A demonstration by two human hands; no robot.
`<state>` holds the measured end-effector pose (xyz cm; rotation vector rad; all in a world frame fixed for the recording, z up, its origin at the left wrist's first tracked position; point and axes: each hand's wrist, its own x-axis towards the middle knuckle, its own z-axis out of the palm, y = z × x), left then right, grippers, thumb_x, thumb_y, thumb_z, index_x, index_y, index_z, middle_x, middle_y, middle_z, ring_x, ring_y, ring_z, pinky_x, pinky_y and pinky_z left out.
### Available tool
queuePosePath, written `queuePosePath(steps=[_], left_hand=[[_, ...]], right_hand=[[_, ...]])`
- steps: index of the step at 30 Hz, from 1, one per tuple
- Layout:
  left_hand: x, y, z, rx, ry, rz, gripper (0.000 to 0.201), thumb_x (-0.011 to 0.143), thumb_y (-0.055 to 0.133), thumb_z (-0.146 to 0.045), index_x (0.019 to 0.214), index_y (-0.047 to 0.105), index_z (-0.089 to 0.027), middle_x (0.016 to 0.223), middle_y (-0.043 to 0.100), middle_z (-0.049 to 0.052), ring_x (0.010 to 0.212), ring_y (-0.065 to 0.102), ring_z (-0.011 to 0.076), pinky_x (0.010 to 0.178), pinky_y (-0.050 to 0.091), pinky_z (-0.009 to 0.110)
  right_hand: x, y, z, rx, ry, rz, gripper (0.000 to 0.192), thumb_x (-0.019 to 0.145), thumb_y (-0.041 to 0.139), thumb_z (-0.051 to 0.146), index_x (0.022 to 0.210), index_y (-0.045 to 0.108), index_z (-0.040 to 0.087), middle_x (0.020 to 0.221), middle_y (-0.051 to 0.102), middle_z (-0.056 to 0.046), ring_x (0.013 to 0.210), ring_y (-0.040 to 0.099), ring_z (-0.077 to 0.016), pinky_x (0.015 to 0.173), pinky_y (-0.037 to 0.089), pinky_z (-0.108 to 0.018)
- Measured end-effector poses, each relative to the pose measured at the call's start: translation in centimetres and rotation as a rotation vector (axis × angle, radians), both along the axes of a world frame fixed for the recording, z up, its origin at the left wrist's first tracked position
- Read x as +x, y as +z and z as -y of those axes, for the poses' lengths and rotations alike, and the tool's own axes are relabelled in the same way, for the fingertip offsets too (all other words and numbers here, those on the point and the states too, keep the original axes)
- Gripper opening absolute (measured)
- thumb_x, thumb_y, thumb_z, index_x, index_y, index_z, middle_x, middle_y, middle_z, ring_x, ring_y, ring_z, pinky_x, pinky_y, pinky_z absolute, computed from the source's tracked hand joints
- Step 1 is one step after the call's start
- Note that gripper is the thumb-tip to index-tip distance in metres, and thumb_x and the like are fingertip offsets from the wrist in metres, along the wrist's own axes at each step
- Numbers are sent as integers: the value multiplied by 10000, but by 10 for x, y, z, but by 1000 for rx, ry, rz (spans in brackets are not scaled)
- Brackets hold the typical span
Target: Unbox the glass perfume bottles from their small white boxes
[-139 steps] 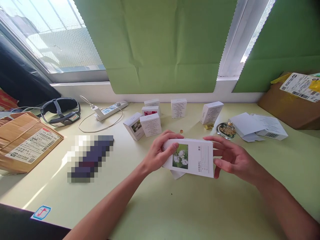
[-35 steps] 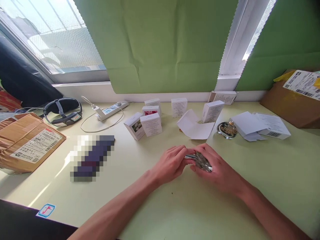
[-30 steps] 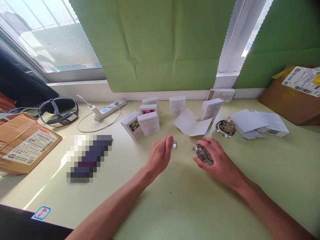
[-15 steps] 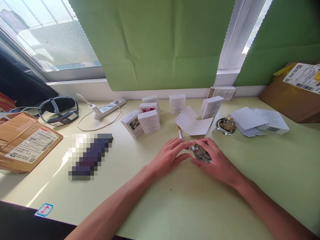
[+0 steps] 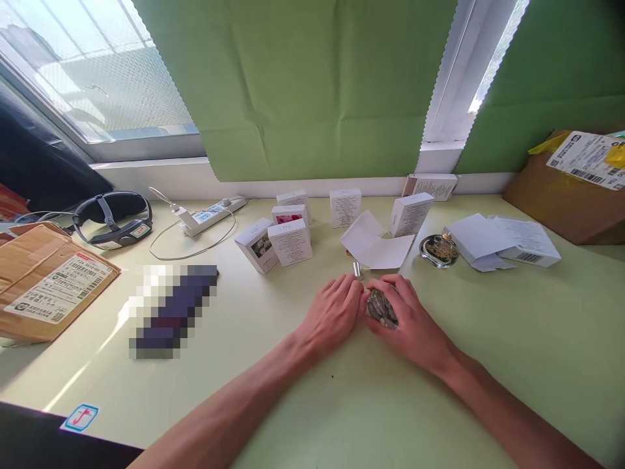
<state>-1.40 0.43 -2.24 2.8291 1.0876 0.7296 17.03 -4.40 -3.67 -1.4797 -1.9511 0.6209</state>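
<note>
My right hand [image 5: 415, 322] is closed around a round glass perfume bottle [image 5: 382, 309], its fingers over the top and thumb along the near side. The bottle lies tilted just above or on the table, with its neck end pointing left. At that end my left hand [image 5: 334, 309] is curled shut; its fingers hide the bottle's silver neck. A small silver cap [image 5: 358, 270] stands just beyond my left fingertips. Behind it lies an unfolded white carton [image 5: 375, 241]. Further right rests another round glass bottle [image 5: 439, 251] with a gold-coloured top.
Several small white boxes [image 5: 290, 242] stand at the back, with opened white cartons [image 5: 481, 241] on the right. Brown parcels [image 5: 566, 189] sit at both sides. A power strip [image 5: 212, 215], a headset [image 5: 114, 218] and a blurred-out dark item [image 5: 176, 309] are on the left.
My left fingers have closed over the bottle's neck, which showed before. The right hand and bottle have shifted slightly left and down, and the bottle is turned.
</note>
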Motion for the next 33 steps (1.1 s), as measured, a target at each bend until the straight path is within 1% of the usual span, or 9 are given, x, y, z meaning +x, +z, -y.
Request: queuePosePath(steps=[6, 10, 12, 15, 17, 20, 24, 29, 33], left_hand=[[6, -5, 4, -311, 72, 136, 350, 1035, 258, -317, 707, 326, -220, 659, 444, -21, 606, 388, 139, 591, 329, 276], [-3, 0, 0, -481, 247, 307, 392, 1027, 257, -336, 656, 222, -215, 579, 303, -42, 551, 276, 115, 541, 238, 276], [-10, 5, -5, -484, 301, 389, 409, 1042, 241, -366, 665, 275, -212, 591, 313, -44, 554, 294, 112, 542, 248, 268], [-18, 6, -13, -483, 228, 380, 320, 1039, 352, -393, 830, 498, -201, 729, 522, -22, 680, 481, 126, 638, 378, 249], [-19, 0, -18, -459, 165, 282, 202, 1018, 440, -355, 986, 580, -213, 881, 616, 8, 836, 569, 158, 744, 440, 269], [-19, -12, -22, -394, 183, 220, 184, 1000, 479, -274, 1124, 608, -230, 1022, 644, 40, 988, 590, 195, 841, 470, 305], [-22, -14, -27, -239, 274, 296, 267, 1004, 472, -265, 1257, 554, -232, 1143, 598, 73, 1051, 570, 203, 908, 480, 333], [-42, 19, -43, 169, 490, 239, 390, 979, 498, -255, 1368, 486, -226, 1349, 497, 135, 1259, 434, 294, 1057, 375, 452], [-60, 52, -70, 132, 480, -20, 469, 974, 478, -236, 1440, 427, -216, 1433, 488, 132, 1320, 411, 308, 1114, 311, 465]], right_hand=[[-2, 2, 1, 16, 42, 55, 416, 936, 574, 499, 1306, 480, 335, 1360, 427, -96, 1321, 397, -314, 1000, 514, -481], [2, 0, -1, 54, -5, 79, 420, 920, 601, 480, 1302, 512, 330, 1346, 448, -96, 1286, 424, -316, 994, 505, -478], [8, 1, -5, 48, -83, 20, 423, 902, 619, 513, 1266, 544, 310, 1319, 483, -95, 1260, 462, -307, 1029, 477, -478], [22, 8, -12, 1, -193, -165, 484, 892, 616, 571, 1288, 554, 298, 1302, 561, -73, 1212, 547, -273, 1055, 457, -440], [33, 12, -15, -78, -235, -258, 580, 883, 619, 601, 1369, 524, 298, 1316, 608, -62, 1192, 589, -263, 1047, 461, -416], [46, 12, -20, -179, -290, -297, 651, 873, 602, 645, 1409, 509, 289, 1322, 646, -65, 1163, 626, -275, 1000, 490, -409], [55, -1, -26, -124, -393, -213, 625, 914, 473, 691, 1375, 543, 275, 1086, 720, -74, 951, 682, -277, 832, 545, -424], [59, -17, -37, 144, -498, -104, 706, 899, 439, 713, 1337, 611, 187, 1148, 628, -149, 1188, 515, -349, 979, 456, -496], [61, -20, -41, 198, -590, -100, 690, 867, 522, 672, 1289, 639, 138, 1030, 557, -131, 988, 564, -308, 916, 468, -480]])
